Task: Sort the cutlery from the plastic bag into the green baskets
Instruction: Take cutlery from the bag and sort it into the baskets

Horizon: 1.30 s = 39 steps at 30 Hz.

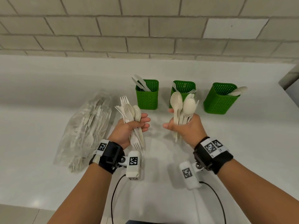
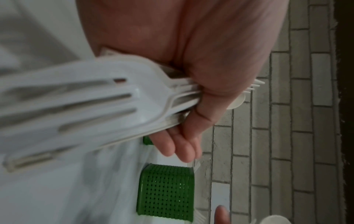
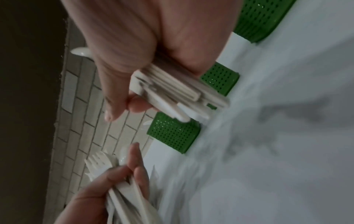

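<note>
My left hand [image 1: 131,126] grips a mixed bundle of white plastic forks and spoons [image 1: 129,109] above the counter, its fork tines close to the lens in the left wrist view [image 2: 80,97]. My right hand [image 1: 182,126] grips a bundle of spoons [image 1: 182,104], bowls up, in front of the middle basket; their handle ends [image 3: 172,91] show in the right wrist view. Three green baskets stand in a row: the left basket [image 1: 147,97] holds knives, the middle basket [image 1: 184,86] forks, the right basket [image 1: 220,101] spoons. The clear plastic bag [image 1: 85,126] of cutlery lies at left.
A white counter [image 1: 48,88] runs to a tiled wall [image 1: 145,29] behind the baskets. A grey object [image 1: 291,78] stands at the far right edge. Cables [image 1: 113,194] hang from both wrist cameras near the counter's front edge.
</note>
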Tool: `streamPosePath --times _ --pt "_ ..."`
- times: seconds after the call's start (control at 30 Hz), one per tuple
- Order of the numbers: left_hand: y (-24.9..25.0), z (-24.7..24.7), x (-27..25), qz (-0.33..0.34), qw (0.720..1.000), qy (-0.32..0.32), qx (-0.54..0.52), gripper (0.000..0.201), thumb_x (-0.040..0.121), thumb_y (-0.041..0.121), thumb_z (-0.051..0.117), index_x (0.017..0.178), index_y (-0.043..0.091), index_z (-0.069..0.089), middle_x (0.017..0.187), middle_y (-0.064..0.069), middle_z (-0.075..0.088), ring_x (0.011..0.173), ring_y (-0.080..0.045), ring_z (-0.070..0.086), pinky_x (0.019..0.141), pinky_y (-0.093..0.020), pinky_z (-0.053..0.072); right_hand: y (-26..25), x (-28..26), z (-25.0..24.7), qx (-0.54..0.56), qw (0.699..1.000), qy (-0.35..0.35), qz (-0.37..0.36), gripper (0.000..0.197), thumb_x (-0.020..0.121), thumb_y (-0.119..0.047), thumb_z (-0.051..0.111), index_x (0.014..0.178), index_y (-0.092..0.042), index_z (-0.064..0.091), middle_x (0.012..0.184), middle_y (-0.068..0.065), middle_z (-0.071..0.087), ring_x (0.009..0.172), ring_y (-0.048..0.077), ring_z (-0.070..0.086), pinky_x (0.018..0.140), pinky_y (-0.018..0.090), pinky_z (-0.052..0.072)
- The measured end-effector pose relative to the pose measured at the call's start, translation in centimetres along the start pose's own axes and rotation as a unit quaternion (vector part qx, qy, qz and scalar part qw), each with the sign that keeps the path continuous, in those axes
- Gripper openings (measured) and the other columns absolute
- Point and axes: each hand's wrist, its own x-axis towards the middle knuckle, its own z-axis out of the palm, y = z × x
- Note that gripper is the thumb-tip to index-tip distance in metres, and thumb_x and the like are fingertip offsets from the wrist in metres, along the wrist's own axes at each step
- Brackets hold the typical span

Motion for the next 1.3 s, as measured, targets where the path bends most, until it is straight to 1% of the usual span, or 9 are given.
streamPosePath --times 0.17,0.3,0.4,0.47,0.53,0.73,0.87,1.07,1.3 --pt "-0.2 1.7 -0.1 0.027 0.999 -0.018 0.018 0.03 0.086 -0.018 0.05 0.104 0.0 0.066 0.089 -0.011 0.075 0.079 -0.021 0.072 0.075 -0.029 0.059 2.8 -0.3 0.1 -0.055 0.996 -0.028 0.07 0.02 0.073 -0.005 0.082 0.071 -0.009 0.064 0.063 -0.001 0.064 0.06 0.01 0.059 0.064 0.028 0.051" --pt "-0.3 2.8 -0.1 0.026 0.999 -0.028 -0.014 0.023 0.085 -0.016 0.054 0.103 -0.007 0.065 0.112 -0.021 0.07 0.105 -0.033 0.068 0.094 -0.039 0.055 2.0 -0.2 0.6 0.001 0.998 -0.04 0.047 0.022 0.07 -0.002 0.084 0.073 -0.008 0.063 0.064 -0.003 0.063 0.062 0.011 0.061 0.063 0.024 0.051" --pt "-0.4 3.9 -0.1 0.007 0.996 -0.047 -0.071 0.023 0.083 -0.014 0.056 0.105 -0.01 0.063 0.117 -0.025 0.066 0.104 -0.037 0.067 0.092 -0.041 0.056 1.4 -0.2 1.6 0.033 0.996 -0.078 0.029 0.03 0.065 0.002 0.085 0.088 -0.01 0.07 0.089 -0.004 0.075 0.085 0.01 0.07 0.079 0.026 0.055" --pt "-0.5 4.4 -0.2 0.003 0.994 -0.067 -0.084 0.034 0.082 -0.009 0.06 0.115 -0.01 0.061 0.118 -0.031 0.062 0.107 -0.044 0.063 0.093 -0.054 0.052 1.6 -0.1 2.3 0.048 0.994 -0.078 0.06 0.035 0.068 -0.005 0.086 0.099 -0.014 0.073 0.099 0.005 0.075 0.092 0.017 0.07 0.085 0.033 0.057" --pt "-0.5 4.6 -0.3 0.003 0.991 -0.098 -0.086 0.041 0.085 -0.006 0.059 0.125 -0.01 0.055 0.125 -0.037 0.055 0.113 -0.05 0.056 0.094 -0.067 0.045 1.9 0.0 2.6 0.028 0.995 -0.052 0.086 0.026 0.073 -0.016 0.085 0.097 -0.012 0.075 0.087 0.009 0.073 0.074 0.018 0.067 0.071 0.032 0.055" --pt "0.1 4.3 -0.4 0.004 0.989 -0.093 -0.113 0.033 0.081 -0.003 0.061 0.113 -0.007 0.063 0.118 -0.027 0.065 0.113 -0.041 0.062 0.095 -0.053 0.052 1.1 0.8 1.3 0.103 0.991 -0.063 0.063 0.021 0.089 -0.008 0.066 0.108 -0.001 0.069 0.102 0.017 0.073 0.092 0.029 0.071 0.087 0.042 0.056" --pt "0.5 3.8 -0.5 0.014 0.989 -0.114 -0.09 0.03 0.081 0.001 0.061 0.11 0.003 0.07 0.129 -0.02 0.062 0.119 -0.035 0.061 0.096 -0.05 0.052 0.3 1.0 0.2 0.186 0.981 -0.005 0.06 0.014 0.084 0.002 0.067 0.097 -0.002 0.067 0.085 0.011 0.072 0.071 0.018 0.067 0.07 0.031 0.057" --pt "0.4 3.5 -0.5 0.016 0.994 -0.105 -0.002 0.033 0.082 0.012 0.062 0.115 0.009 0.065 0.11 -0.012 0.072 0.091 -0.023 0.072 0.086 -0.035 0.058 1.6 1.5 -1.1 0.123 0.988 0.087 0.016 0.029 0.066 0.006 0.082 0.074 -0.013 0.062 0.067 -0.004 0.061 0.068 0.013 0.058 0.067 0.024 0.051" --pt "-0.1 3.7 -0.2 -0.001 0.995 -0.087 0.055 0.027 0.081 0.019 0.068 0.105 0.007 0.067 0.059 -0.003 0.054 0.047 -0.014 0.048 0.053 -0.028 0.049 2.4 0.9 -0.7 0.094 0.991 0.029 0.092 0.006 0.084 -0.004 0.072 0.083 -0.009 0.069 0.063 0.003 0.06 0.058 0.018 0.055 0.058 0.032 0.05"
